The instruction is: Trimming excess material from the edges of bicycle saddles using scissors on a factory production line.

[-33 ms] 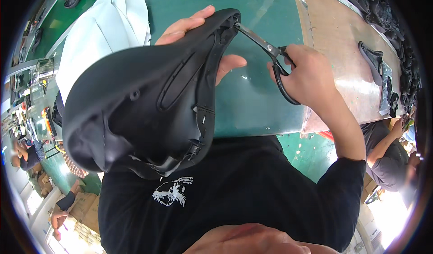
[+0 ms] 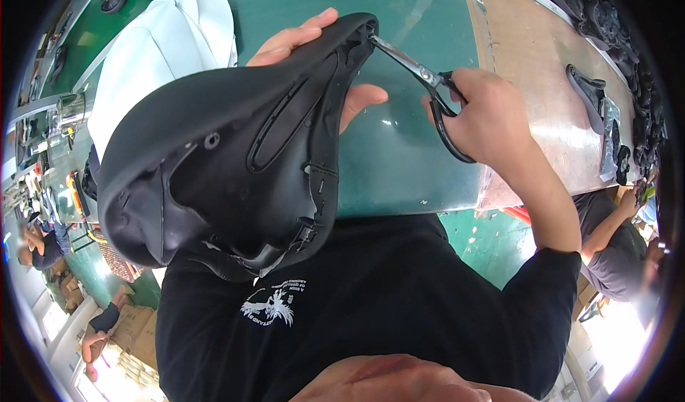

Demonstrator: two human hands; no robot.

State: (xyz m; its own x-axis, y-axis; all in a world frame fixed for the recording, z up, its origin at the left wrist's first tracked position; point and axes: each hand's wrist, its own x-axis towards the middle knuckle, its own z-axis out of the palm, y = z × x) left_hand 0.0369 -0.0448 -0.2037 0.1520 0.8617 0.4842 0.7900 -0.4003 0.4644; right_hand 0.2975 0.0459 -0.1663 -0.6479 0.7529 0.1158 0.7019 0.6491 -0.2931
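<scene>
Gripping one black saddle (image 2: pixel 235 152) from beneath, the left hand (image 2: pixel 314 59) curls around its narrow end. The right hand (image 2: pixel 492 116) is closed on one pair of scissors (image 2: pixel 421 77), blade tips touching the saddle's edge above the green surface (image 2: pixel 399 166).

Bright light, shiny glare on the green table (image 2: pixel 399 152), sharp middle, bent dark round edges, washed-out white corners

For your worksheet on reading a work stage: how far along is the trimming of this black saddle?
Done: cannot be judged from this view. In hand: the left hand holds the black saddle underside up, while the right hand sets the scissors at its narrow tip. Left: frayed bits show along the rear rim, near the chest.
</scene>
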